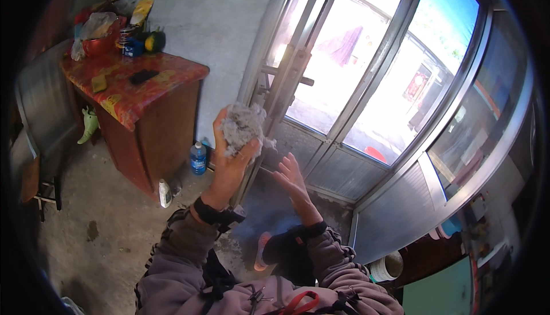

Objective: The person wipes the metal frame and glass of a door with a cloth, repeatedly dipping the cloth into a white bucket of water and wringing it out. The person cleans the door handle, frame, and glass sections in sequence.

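Note:
My left hand is raised in the middle of the view, its fingers wrapped round a wad of grey, fluffy fibre. Loose tufts stick out from the wad's right side. It looks like lint or a shaggy rag; the exact kind cannot be made out. Lower and to the right, my right hand is held up with its fingers stretched out and nothing in it. A gap separates it from the wad. Close behind both hands stands the metal-framed glass door with its handle.
To the left stands a brown desk under a red patterned cloth, bearing a red bowl and a dark phone-like slab. A blue bottle and a white bottle are on the floor beside it. A bucket sits at lower right.

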{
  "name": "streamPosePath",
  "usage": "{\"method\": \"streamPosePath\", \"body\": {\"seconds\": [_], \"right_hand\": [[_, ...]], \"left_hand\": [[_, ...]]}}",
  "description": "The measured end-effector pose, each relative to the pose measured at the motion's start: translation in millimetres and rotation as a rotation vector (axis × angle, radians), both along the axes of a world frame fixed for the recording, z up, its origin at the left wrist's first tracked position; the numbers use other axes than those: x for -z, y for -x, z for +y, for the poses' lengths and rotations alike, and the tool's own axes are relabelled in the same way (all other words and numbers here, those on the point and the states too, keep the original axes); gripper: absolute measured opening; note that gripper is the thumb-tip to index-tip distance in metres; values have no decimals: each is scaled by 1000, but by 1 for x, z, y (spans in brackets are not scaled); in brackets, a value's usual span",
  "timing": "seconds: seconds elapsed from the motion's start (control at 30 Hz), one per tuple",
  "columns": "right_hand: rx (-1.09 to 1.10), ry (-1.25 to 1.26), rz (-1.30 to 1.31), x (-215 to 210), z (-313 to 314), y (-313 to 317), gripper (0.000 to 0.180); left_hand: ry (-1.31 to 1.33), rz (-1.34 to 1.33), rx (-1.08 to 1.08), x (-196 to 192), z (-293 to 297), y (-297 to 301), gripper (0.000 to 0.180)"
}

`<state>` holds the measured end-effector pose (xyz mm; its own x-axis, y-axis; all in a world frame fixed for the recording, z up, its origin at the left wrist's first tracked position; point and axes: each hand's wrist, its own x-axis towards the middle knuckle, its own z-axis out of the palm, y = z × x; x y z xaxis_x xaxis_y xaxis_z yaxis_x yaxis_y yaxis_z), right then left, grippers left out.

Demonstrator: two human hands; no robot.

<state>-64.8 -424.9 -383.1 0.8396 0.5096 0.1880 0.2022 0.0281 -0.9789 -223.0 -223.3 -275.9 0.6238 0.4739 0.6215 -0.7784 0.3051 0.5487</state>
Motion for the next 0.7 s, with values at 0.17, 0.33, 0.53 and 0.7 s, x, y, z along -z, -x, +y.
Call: {"method": "streamPosePath", "body": {"seconds": [0.17,0.33,0.53,0.7], "right_hand": [[22,58,-204,10,75,-30,128],[99,86,-431,15,120,-33,109],[182,175,-555,6,122,-31,72],[192,293,-512,8,104,-48,54]], "left_hand": [[-201,-128,-219,-69,58,-31,84],[-330,-137,-316,-131,94,-79,85],[-594,-203,-395,-206,118,-131,81],[-910,-184,-589,-220,99,-171,58]]}}
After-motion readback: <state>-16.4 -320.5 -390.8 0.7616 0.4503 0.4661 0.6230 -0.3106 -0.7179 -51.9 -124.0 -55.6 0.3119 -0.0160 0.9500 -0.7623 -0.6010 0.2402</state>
